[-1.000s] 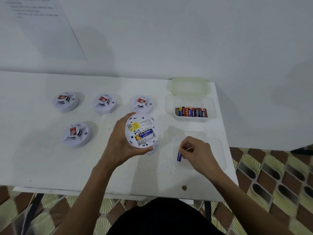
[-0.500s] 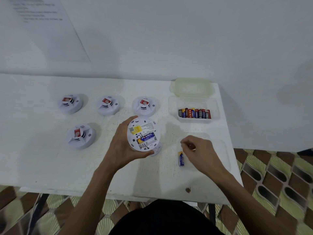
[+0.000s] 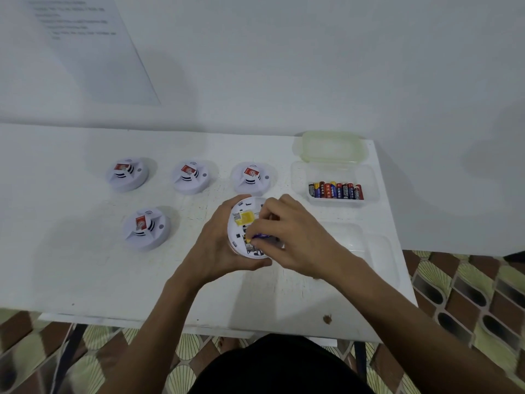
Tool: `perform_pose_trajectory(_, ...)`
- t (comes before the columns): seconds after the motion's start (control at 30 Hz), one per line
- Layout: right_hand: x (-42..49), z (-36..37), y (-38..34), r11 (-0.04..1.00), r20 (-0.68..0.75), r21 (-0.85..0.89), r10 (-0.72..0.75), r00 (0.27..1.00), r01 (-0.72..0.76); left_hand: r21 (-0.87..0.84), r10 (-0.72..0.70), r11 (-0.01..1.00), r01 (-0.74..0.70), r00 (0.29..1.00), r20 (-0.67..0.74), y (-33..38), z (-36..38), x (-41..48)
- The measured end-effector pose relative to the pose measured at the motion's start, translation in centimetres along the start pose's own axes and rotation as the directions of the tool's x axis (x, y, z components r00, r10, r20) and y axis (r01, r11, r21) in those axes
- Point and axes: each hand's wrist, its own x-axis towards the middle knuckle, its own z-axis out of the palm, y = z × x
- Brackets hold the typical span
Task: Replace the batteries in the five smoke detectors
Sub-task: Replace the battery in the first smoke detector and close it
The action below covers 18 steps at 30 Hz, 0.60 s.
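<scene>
Left of the fingers, one closed detector (image 3: pixel 146 228) stands alone on the bench (image 3: pixel 85 274), and a row of three detectors (image 3: pixel 189 177) stands beyond it, all well apart from both hands. The left hand (image 3: pixel 216 245) holds the open detector (image 3: pixel 241 223) above the bench, underside up, with its fingers (image 3: pixel 241 199) and thumb curled round the rim. The right hand (image 3: pixel 295 240) reaches over it, fingertips (image 3: pixel 255 243) closed in a pinch on the blue battery (image 3: pixel 260 236) lying in the compartment. Whether the cell is fully seated cannot be told, as the hand covers most of it. Right of and beyond the fingers sits the battery tray (image 3: pixel 369 180) with the spare batteries (image 3: pixel 336 191) and its lid (image 3: pixel 332 146) behind. An empty clear tray (image 3: pixel 377 251) lies just right of the right hand. Risks, as judged: the pinch holds only one end, so spring pressure could flick the cell out and send it rolling off the bench edge. A loosened rim hold under that push could tip the detector. Removed cells set near the spares could be mixed with them.
</scene>
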Motion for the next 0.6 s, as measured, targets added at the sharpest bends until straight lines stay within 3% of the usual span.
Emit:
perform_pose_trajectory(0.43,2.6,-2.2,0.3,0.966,0.313,-0.132,-0.171,0.934,0.221,-0.197,-0.097,0.974,0.116,0.99,0.106,-1.7,-0.2,-0.6)
perform_pose_trajectory(0.6,3.7,-2.9,0.0,0.954,0.369,-0.123,-0.211,0.905,0.272,-0.167,-0.105,0.978,0.126,0.986,0.127,-2.7,0.1,-0.2)
